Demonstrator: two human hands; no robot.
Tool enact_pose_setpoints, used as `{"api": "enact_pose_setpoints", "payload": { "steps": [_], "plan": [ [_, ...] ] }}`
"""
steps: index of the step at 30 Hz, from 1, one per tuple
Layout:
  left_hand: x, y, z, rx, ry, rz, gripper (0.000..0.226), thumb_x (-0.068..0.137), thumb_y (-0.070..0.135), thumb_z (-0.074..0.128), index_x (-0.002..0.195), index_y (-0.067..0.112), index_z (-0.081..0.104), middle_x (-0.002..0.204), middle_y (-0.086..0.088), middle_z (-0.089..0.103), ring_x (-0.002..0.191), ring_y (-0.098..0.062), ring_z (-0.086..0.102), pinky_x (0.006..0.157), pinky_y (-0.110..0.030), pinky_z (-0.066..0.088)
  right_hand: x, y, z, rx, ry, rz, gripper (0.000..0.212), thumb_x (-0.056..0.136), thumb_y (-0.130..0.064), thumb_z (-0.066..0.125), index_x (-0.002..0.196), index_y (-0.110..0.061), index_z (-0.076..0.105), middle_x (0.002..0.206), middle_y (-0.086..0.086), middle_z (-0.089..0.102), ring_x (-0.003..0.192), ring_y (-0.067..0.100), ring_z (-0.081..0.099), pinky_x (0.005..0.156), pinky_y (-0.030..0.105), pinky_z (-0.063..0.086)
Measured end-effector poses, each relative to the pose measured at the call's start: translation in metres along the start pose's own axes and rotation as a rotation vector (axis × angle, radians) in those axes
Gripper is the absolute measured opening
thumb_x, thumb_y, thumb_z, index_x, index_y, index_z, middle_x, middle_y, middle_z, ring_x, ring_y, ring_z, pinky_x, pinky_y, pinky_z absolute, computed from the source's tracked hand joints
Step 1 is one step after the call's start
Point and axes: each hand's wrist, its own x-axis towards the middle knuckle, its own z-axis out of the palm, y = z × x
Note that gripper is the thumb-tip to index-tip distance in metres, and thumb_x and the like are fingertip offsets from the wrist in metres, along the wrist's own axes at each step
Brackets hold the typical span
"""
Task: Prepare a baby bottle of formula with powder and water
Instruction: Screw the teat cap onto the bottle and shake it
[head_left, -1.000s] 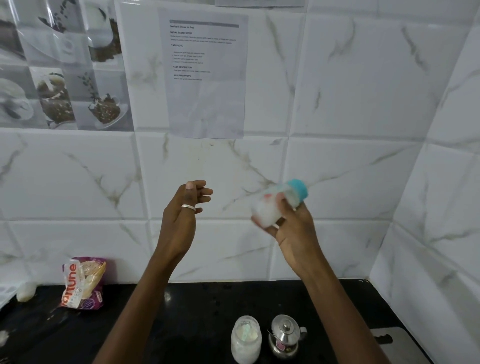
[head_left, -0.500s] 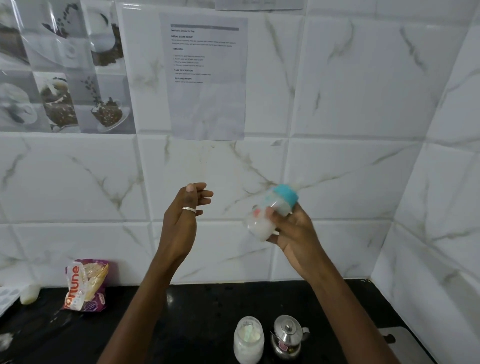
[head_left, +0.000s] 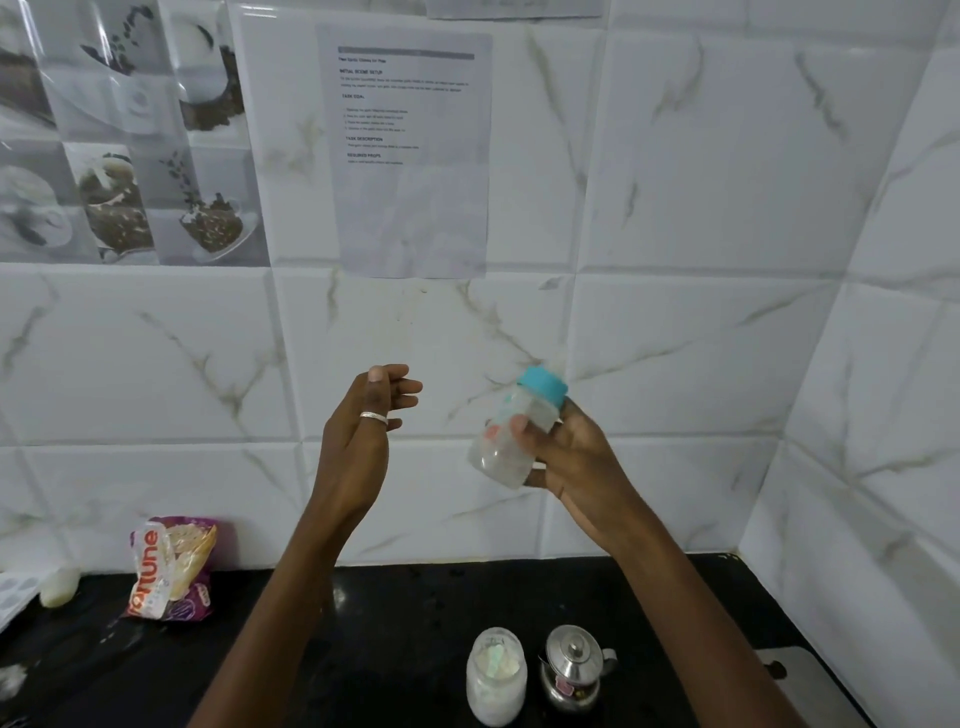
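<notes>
My right hand grips a small clear baby bottle with a teal collar, held up in front of the tiled wall and tilted with its top toward the upper right. Whitish liquid clouds its lower part. My left hand hangs raised beside it, apart from the bottle, fingers loosely spread and holding nothing; a ring sits on one finger. On the black counter below stand a clear jar of white powder and a small steel lidded pot.
A purple and white food packet leans against the wall at the left, with a pale lump beside it. A grey board lies at the counter's right end. A printed sheet is stuck to the wall tiles.
The bottle has shifted in my right hand, dropping a little and then tilting back up, as in shaking. My left hand has stayed in place.
</notes>
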Motion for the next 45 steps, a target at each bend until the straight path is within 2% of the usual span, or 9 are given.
{"api": "enact_pose_setpoints", "payload": {
  "steps": [12,16,21,24,28,32,36,41,45],
  "plan": [
    [-0.002,0.001,-0.005,0.009,-0.005,-0.01,0.05,0.098,0.063,0.029,0.115,0.033,0.066,0.111,0.007,0.074,0.109,-0.014,0.069,0.097,-0.043,0.054,0.0,-0.001,0.01,0.228,0.148,-0.107,0.055,0.094,-0.027,0.068,0.143,-0.013,0.046,0.117,0.005,0.076,0.117,0.03,0.071,0.094,0.058,0.059],
    [-0.002,-0.002,-0.012,-0.006,0.017,-0.021,0.05,0.097,0.064,0.029,0.115,0.034,0.065,0.113,0.007,0.074,0.11,-0.015,0.069,0.099,-0.046,0.054,-0.004,0.011,0.019,-0.065,-0.025,0.028,0.064,0.084,-0.032,0.076,0.142,-0.021,0.05,0.131,0.011,0.067,0.123,0.031,0.066,0.093,0.054,0.059],
    [-0.007,-0.008,-0.019,0.012,0.005,-0.034,0.049,0.097,0.066,0.029,0.114,0.038,0.066,0.111,0.01,0.074,0.109,-0.013,0.069,0.099,-0.046,0.054,-0.005,0.014,0.021,0.236,0.122,-0.069,0.057,0.09,-0.031,0.072,0.14,-0.014,0.049,0.121,0.01,0.072,0.117,0.029,0.07,0.092,0.055,0.06],
    [-0.007,-0.012,-0.027,-0.001,0.024,-0.056,0.052,0.095,0.069,0.03,0.113,0.037,0.066,0.112,0.009,0.075,0.109,-0.014,0.069,0.101,-0.048,0.053,-0.01,0.026,0.026,-0.033,-0.01,0.04,0.051,0.088,-0.034,0.077,0.131,-0.019,0.054,0.119,0.007,0.071,0.115,0.027,0.07,0.09,0.053,0.061],
    [-0.012,-0.017,-0.034,0.005,0.021,-0.071,0.049,0.097,0.066,0.03,0.114,0.037,0.066,0.111,0.009,0.075,0.109,-0.013,0.069,0.1,-0.047,0.053,-0.01,0.033,0.024,0.203,0.158,-0.036,0.058,0.083,-0.035,0.077,0.131,-0.014,0.053,0.117,0.011,0.072,0.114,0.03,0.07,0.088,0.053,0.062],
    [-0.015,-0.025,-0.045,0.005,0.033,-0.086,0.049,0.099,0.064,0.029,0.115,0.036,0.066,0.112,0.009,0.074,0.108,-0.012,0.069,0.1,-0.047,0.054,-0.02,0.051,0.034,-0.073,0.011,0.089,0.07,0.075,-0.044,0.085,0.133,-0.021,0.054,0.127,0.015,0.068,0.12,0.032,0.068,0.087,0.047,0.061],
    [-0.016,-0.034,-0.054,-0.002,0.029,-0.108,0.048,0.099,0.063,0.029,0.114,0.037,0.066,0.111,0.01,0.075,0.109,-0.014,0.069,0.099,-0.046,0.054,-0.02,0.059,0.035,0.211,0.185,-0.021,0.055,0.092,-0.029,0.07,0.139,-0.011,0.047,0.118,0.013,0.071,0.116,0.03,0.07,0.088,0.05,0.061],
    [-0.016,-0.047,-0.065,-0.027,0.036,-0.148,0.048,0.097,0.064,0.029,0.113,0.037,0.066,0.11,0.01,0.075,0.107,-0.012,0.07,0.099,-0.045,0.054,-0.029,0.08,0.045,-0.2,-0.005,0.144,0.066,0.08,-0.036,0.082,0.136,-0.023,0.052,0.13,0.014,0.065,0.119,0.027,0.069,0.096,0.052,0.059],
    [-0.024,-0.059,-0.07,-0.044,0.012,-0.183,0.047,0.098,0.062,0.031,0.114,0.035,0.066,0.11,0.01,0.075,0.107,-0.011,0.07,0.099,-0.044,0.054,-0.035,0.087,0.053,-0.239,0.077,0.076,0.076,0.073,-0.049,0.08,0.137,-0.02,0.051,0.127,0.014,0.066,0.117,0.026,0.069,0.097,0.051,0.059]
  ]
}}
